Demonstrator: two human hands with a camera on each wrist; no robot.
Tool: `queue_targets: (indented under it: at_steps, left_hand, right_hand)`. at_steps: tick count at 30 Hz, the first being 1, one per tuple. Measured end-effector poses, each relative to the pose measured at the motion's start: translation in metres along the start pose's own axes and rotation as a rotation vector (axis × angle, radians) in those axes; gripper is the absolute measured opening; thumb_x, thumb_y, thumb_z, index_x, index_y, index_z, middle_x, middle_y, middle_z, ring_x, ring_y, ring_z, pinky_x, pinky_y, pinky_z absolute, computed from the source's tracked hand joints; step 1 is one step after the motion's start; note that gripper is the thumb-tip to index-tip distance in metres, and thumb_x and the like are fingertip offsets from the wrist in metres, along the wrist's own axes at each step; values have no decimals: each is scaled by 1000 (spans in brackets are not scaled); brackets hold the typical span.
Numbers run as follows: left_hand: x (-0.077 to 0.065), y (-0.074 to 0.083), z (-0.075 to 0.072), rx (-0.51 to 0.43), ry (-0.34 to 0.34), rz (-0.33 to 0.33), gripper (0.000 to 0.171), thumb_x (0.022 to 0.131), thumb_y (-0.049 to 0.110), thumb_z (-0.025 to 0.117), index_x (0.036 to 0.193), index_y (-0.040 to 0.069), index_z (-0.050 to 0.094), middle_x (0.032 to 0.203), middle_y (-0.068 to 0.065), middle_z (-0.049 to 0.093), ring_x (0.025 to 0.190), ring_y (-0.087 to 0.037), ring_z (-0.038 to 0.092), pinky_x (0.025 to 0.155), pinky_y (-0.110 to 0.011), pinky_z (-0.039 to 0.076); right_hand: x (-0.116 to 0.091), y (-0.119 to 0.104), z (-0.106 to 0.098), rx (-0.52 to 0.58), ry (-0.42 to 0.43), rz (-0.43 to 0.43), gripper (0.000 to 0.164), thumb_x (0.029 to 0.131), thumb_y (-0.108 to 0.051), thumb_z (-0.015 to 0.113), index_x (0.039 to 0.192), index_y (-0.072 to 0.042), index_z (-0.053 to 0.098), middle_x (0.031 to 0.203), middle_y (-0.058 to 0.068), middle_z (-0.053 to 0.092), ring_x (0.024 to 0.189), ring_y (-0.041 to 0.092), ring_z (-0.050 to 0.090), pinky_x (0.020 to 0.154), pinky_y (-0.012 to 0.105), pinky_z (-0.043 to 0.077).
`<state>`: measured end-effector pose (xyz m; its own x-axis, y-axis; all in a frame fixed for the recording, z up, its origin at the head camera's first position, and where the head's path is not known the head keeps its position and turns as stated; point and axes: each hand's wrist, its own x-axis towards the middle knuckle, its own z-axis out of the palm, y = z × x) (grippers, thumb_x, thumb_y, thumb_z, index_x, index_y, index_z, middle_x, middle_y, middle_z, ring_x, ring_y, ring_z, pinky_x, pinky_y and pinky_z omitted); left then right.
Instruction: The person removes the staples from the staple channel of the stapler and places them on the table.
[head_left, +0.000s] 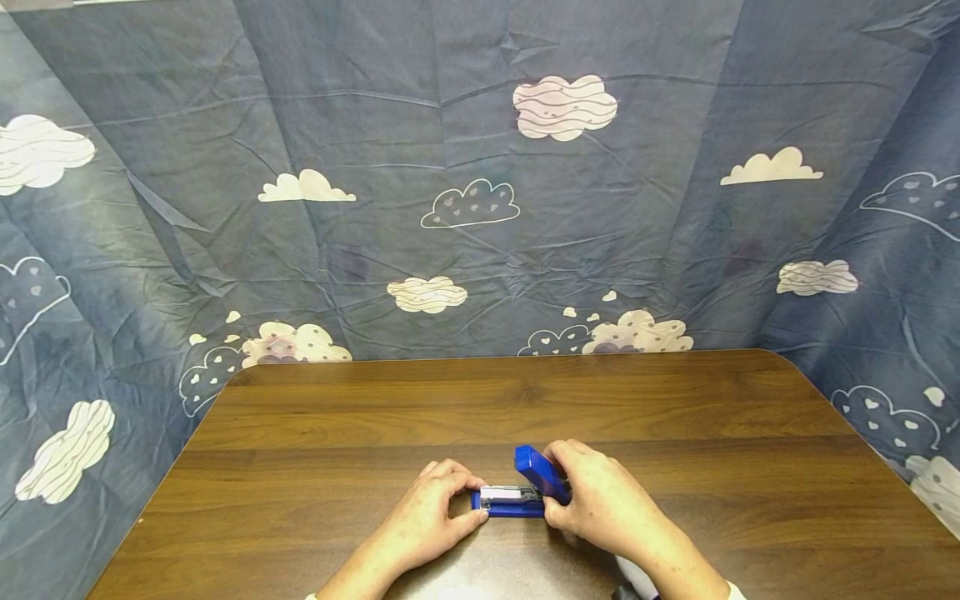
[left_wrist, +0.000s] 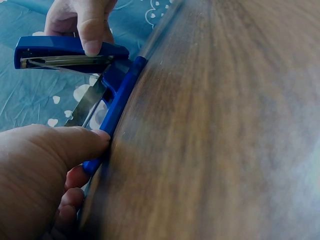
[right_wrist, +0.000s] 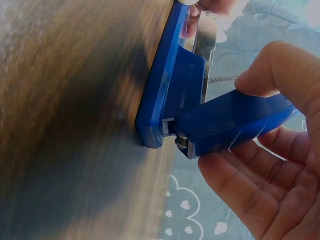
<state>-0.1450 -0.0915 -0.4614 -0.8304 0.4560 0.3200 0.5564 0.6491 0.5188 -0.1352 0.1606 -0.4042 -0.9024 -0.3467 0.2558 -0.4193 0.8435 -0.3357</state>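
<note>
On the table [head_left: 360,417]: blue stapler [head_left: 529,496], opened.
Left hand [head_left: 427,512]: I pinch its base [head_left: 513,513].
Right hand [head_left: 600,496]: I grip its cover [head_left: 537,472].
Magazine [head_left: 501,493]: bared — apparently opening step; next move likely needs steady base.

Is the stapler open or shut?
Open. The stapler has its blue cover raised in the right hand, clear of the exposed metal magazine; a spring shows between them.

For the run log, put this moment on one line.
stapler: open, on table | left fingers: pinch base | right fingers: hold raised top cover
</note>
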Motion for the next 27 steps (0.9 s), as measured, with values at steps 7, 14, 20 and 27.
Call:
queue_targets:
  at_steps: [7,14,20,27]
  left_hand:
    - [-1,0,0,-7,1,-1,25,83,26,83,106,20,75,103,11,67,101,-8,58,91,-31,49]
    - [-1,0,0,-11,2,-1,25,83,26,82,106,21,74,103,12,66,100,-7,57,90,-31,48]
    - [-1,1,0,-10,-4,-3,25,84,26,82,106,21,74,103,12,66,100,-7,57,90,-31,48]
    - [-1,0,0,-3,-6,2,25,83,26,82,107,20,75,103,11,67,100,-8,57,91,-31,48]
  right_hand:
    - [-1,0,0,-12,10,-16,35,68,-22,85,95,-22,62,84,-14,58,71,0,51,64,24,48]
    - [-1,0,-1,-13,14,-25,35,68,-21,84,96,-21,62,84,-14,58,71,0,51,65,24,48]
    - [0,0,-1,14,-3,-4,35,69,-21,84,95,-22,62,85,-14,58,72,1,52,66,24,49]
    - [0,2,-2,37,-6,6,34,68,-20,84,94,-23,61,84,-15,58,73,2,54,67,25,50]
